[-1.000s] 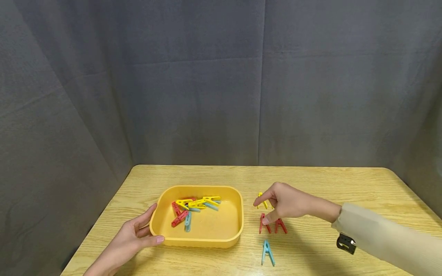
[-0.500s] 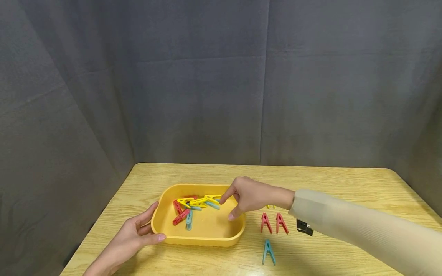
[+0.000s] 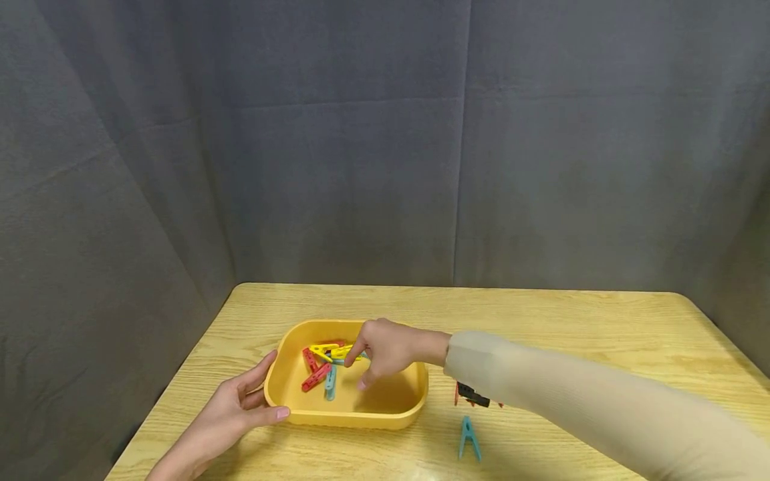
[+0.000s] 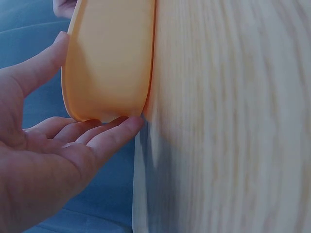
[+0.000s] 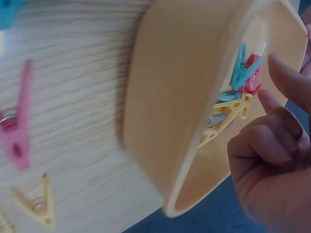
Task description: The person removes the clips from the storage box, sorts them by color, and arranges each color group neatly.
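A yellow plastic tray (image 3: 349, 420) holds several clothespins, among them a red clothespin (image 3: 316, 377), a light blue clothespin (image 3: 330, 383) and a yellow clothespin (image 3: 321, 350). My left hand (image 3: 225, 407) grips the tray's left end, thumb on the front rim and fingers along the outer wall. Inside the tray's right half hovers my right hand (image 3: 388, 349), its thumb and index finger spread apart with nothing between them. Its other fingers are curled in, as the right wrist view shows. Part of the clothespin pile is hidden behind this hand.
Right of the tray, a blue clothespin (image 3: 469, 439) stands on the wooden table (image 3: 571, 321). Red clothespins there are mostly covered by the right sleeve (image 3: 541, 367). The right wrist view shows a pink-red clothespin (image 5: 18, 131) and a yellow clothespin (image 5: 41, 206). Grey curtain (image 3: 343, 167) hangs behind.
My right hand has moved left from above the clothespins on the table into the tray, and the sleeve now covers the red ones. My left hand stays at the tray's end.
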